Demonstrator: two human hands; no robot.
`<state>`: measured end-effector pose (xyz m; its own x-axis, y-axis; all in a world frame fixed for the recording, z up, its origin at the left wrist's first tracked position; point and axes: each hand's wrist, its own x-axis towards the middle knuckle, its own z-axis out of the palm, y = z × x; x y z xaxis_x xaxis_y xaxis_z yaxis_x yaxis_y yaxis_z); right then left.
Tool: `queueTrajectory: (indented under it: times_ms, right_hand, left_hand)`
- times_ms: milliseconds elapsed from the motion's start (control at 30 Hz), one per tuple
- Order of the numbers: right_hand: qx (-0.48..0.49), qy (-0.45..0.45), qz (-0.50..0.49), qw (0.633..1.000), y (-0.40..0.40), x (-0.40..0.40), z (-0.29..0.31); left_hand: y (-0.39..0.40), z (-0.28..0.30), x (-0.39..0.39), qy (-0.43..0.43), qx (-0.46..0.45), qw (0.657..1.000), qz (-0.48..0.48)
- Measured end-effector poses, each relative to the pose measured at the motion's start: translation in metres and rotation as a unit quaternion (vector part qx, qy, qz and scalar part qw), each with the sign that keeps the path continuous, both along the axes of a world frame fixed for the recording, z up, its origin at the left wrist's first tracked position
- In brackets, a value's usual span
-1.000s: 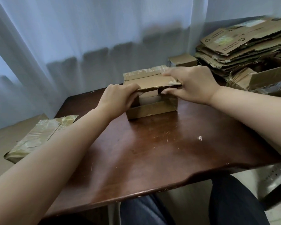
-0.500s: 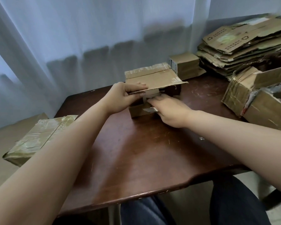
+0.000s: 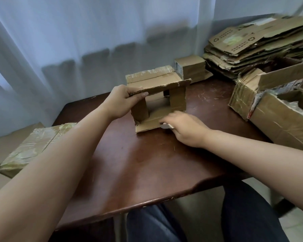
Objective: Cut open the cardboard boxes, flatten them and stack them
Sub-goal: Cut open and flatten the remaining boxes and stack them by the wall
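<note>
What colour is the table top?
Dark reddish-brown table top, scratched; head view.

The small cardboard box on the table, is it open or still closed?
Open. The small box faces the camera with its hollow inside showing; the left hand holds the top flap up, and the bottom flap lies on the table.

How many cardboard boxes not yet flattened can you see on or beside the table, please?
4: the opened box held at mid-table, a small box behind it, and two open boxes at right. Others may be hidden.
</note>
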<state>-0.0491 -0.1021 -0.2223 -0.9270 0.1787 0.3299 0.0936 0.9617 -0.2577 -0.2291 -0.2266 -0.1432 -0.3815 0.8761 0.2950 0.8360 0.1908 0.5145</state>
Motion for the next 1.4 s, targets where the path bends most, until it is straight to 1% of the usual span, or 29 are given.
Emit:
queueTrajectory:
  times_ms: [33,67,100,133,200,233,300,367,500,633,700,767,833,867,933,1000,1100,1167,1267,1333,1400]
  right_hand:
    - [-0.033,0.073,-0.030,0.996,0.001,0.002,-0.001]
    - [-0.078,0.151,-0.079,0.982,0.004,0.003,0.000]
    - [-0.132,0.216,-0.142,0.957,0.008,0.004,0.003]
    - [-0.194,0.257,-0.206,0.924,0.012,0.004,0.007]
    - [-0.299,0.294,-0.292,0.860,0.020,0.000,0.015]
    - [-0.325,0.294,-0.308,0.845,0.023,-0.003,0.018]
    - [-0.334,0.278,-0.319,0.842,0.023,-0.012,0.021]
    - [-0.313,0.256,-0.339,0.850,0.018,-0.024,0.021]
    - [-0.280,0.226,-0.388,0.849,0.013,-0.039,0.023]
    - [-0.260,0.221,-0.364,0.866,0.016,-0.032,0.018]
    - [-0.258,0.228,-0.346,0.873,0.023,-0.022,0.014]
    - [-0.290,0.242,-0.320,0.869,0.032,-0.012,0.012]
    - [-0.359,0.254,-0.289,0.851,0.042,-0.002,0.013]
    - [-0.390,0.254,-0.275,0.841,0.046,0.002,0.014]
    - [-0.438,0.253,-0.243,0.828,0.049,0.005,0.014]
    - [-0.469,0.254,-0.213,0.819,0.049,0.006,0.013]
    - [-0.497,0.256,-0.178,0.810,0.046,0.005,0.012]
    - [-0.512,0.261,-0.170,0.800,0.044,0.004,0.012]
    - [-0.516,0.261,-0.172,0.798,0.044,0.005,0.012]
    - [-0.508,0.259,-0.171,0.804,0.044,0.007,0.012]
    - [-0.491,0.253,-0.176,0.815,0.045,0.009,0.012]
  left_hand:
    - [-0.001,0.001,0.001,-0.001,0.002,1.000,0.008]
    - [-0.001,0.002,0.002,0.003,0.005,1.000,0.017]
    - [0.000,0.003,0.004,0.011,0.007,1.000,0.027]
    - [0.001,0.004,0.006,0.023,0.008,0.999,0.037]
    - [0.002,0.005,0.012,0.065,0.009,0.996,0.053]
    - [0.002,0.006,0.016,0.086,0.009,0.994,0.060]
    - [0.002,0.007,0.021,0.104,0.011,0.992,0.071]
    - [0.001,0.007,0.025,0.103,0.017,0.992,0.073]
    - [0.000,0.007,0.026,0.100,0.025,0.991,0.081]
    - [0.002,0.003,0.024,0.116,0.026,0.989,0.086]
    - [0.003,-0.001,0.021,0.107,0.037,0.990,0.089]
    - [0.002,-0.005,0.018,0.087,0.053,0.992,0.077]
    - [-0.001,-0.014,0.017,0.041,0.093,0.993,0.065]
    - [-0.002,-0.022,0.015,0.022,0.121,0.989,0.077]
    - [-0.001,-0.038,0.013,-0.007,0.170,0.975,0.143]
    - [0.003,-0.053,0.016,-0.060,0.209,0.954,0.209]
    - [0.014,-0.068,0.027,-0.125,0.239,0.925,0.268]
    - [0.022,-0.073,0.030,-0.132,0.256,0.913,0.289]
    - [0.027,-0.074,0.032,-0.122,0.239,0.908,0.321]
    - [0.026,-0.076,0.033,-0.085,0.211,0.914,0.335]
    - [0.020,-0.078,0.032,-0.041,0.188,0.930,0.313]
